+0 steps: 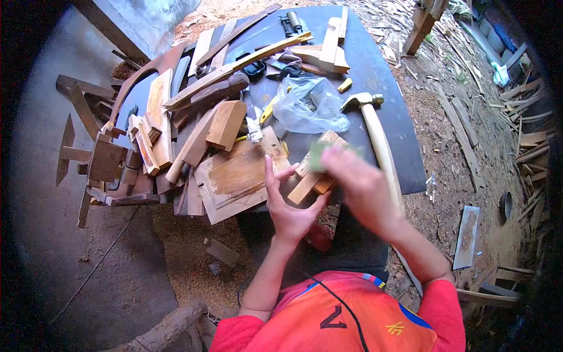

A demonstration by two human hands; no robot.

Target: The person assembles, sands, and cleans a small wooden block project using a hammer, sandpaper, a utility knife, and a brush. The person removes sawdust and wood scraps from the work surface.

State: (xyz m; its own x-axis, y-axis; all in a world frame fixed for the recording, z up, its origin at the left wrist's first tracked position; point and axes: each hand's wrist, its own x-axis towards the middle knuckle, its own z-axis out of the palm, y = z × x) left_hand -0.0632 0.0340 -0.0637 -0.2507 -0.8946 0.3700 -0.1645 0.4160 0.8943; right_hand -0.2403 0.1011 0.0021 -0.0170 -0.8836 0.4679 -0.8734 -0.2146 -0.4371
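My left hand (291,214) is at the table's near edge, its thumb and fingers around a small wooden piece (305,186) made of light and reddish-brown wood. One finger points up, away from the wood. My right hand (366,190), smeared by motion, is over the far end of the same piece. Its fingers are closed on a thin green sheet (318,155), too blurred to name surely, which lies against the wood. Just right of this hand is a claw hammer (378,135) with a pale wooden handle. Left of my left hand lies a flat wooden panel (234,170).
A dark table (381,76) carries a clear plastic bag (311,105), a wooden block (227,125), long wood strips (246,67) and a yellow cutter (268,110). A curved wooden frame (126,105) leans at the left. Wood scraps and shavings cover the ground (446,176) on the right.
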